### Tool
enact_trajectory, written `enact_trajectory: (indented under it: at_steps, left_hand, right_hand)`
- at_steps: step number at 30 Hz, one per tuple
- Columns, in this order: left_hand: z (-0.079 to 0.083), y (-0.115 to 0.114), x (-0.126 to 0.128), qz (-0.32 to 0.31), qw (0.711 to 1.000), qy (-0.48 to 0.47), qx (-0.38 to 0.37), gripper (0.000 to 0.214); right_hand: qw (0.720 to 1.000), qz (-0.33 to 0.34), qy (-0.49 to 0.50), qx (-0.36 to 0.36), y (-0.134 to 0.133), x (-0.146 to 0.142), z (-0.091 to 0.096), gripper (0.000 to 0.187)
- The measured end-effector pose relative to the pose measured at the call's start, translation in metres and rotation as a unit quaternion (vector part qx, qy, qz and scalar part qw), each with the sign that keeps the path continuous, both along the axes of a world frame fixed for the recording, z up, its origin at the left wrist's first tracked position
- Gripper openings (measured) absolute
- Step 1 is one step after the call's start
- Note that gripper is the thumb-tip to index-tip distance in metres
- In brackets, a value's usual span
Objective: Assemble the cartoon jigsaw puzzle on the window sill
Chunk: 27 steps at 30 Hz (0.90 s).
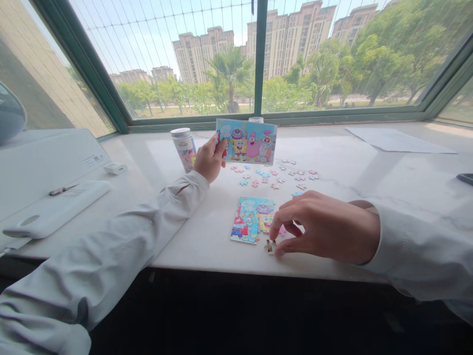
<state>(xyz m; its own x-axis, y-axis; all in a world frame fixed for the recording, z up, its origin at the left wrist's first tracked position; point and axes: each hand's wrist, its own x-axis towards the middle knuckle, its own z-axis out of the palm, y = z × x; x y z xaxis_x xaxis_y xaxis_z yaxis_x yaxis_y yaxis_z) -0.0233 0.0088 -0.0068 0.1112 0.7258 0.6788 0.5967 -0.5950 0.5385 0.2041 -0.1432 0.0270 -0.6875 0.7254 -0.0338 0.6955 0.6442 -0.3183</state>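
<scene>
Raised above the sill, my left hand [210, 159] grips a picture card [246, 142] by its left edge, its cartoon side facing me. My right hand [325, 227] pinches a small jigsaw piece [271, 246] between thumb and fingertips. That piece is just below the lower right part of a partly joined jigsaw puzzle [244, 222]; whether they touch I cannot tell. The fingers cover some of the puzzle's right side. Several loose puzzle pieces [274, 186] lie scattered beyond it.
A printed canister [184, 148] stands left of my left hand, and another container's lid [255, 120] shows behind the card. A white device [59, 207] with a small pen-like tool [63, 190] is at the left. White paper [399, 140] lies at the right, near a dark object [465, 178].
</scene>
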Motion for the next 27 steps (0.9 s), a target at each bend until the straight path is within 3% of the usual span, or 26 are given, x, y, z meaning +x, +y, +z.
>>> enact_trajectory:
  at_steps: [7,27]
  left_hand:
    - [-0.0005,-0.0002,0.0005,-0.007,1.000,-0.009,-0.002,0.027]
    - [0.0016,-0.0023,0.0015,-0.012,1.000,-0.007,0.000,0.025]
  right_hand:
    - [0.999,0.014,0.006,0.034,0.0026,0.0018,-0.0022,0.021]
    - [1.000,-0.002,0.002,0.024,0.0048,0.0043,-0.0018,0.025]
